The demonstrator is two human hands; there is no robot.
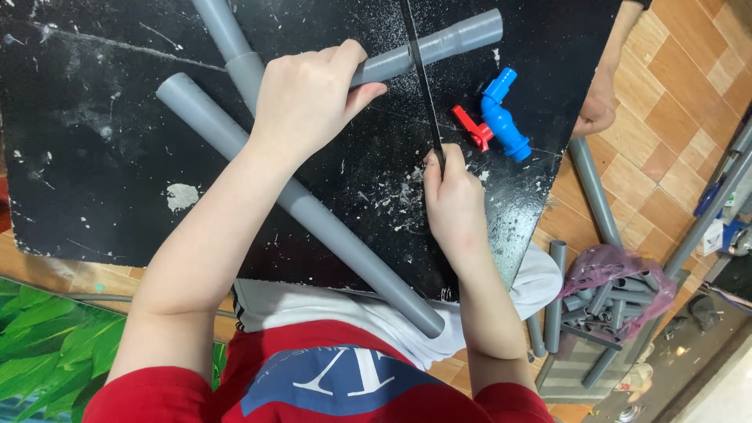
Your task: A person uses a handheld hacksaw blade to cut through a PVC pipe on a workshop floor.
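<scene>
Left hand (309, 98) clamped over grey pipe (427, 47) on black worktop (94, 133), long axis running up-right past the fist. Right of that pipe grip, right hand (454, 205) closed around saw blade (421, 78) crossing it; blue valve (501, 117) farther right.

A blue tap (504, 117) with a red handle (471, 127) lies near the black table's (86, 141) right edge; grey pipe offcuts (607, 301) crowd the tiled floor (674, 102) beyond it.
</scene>
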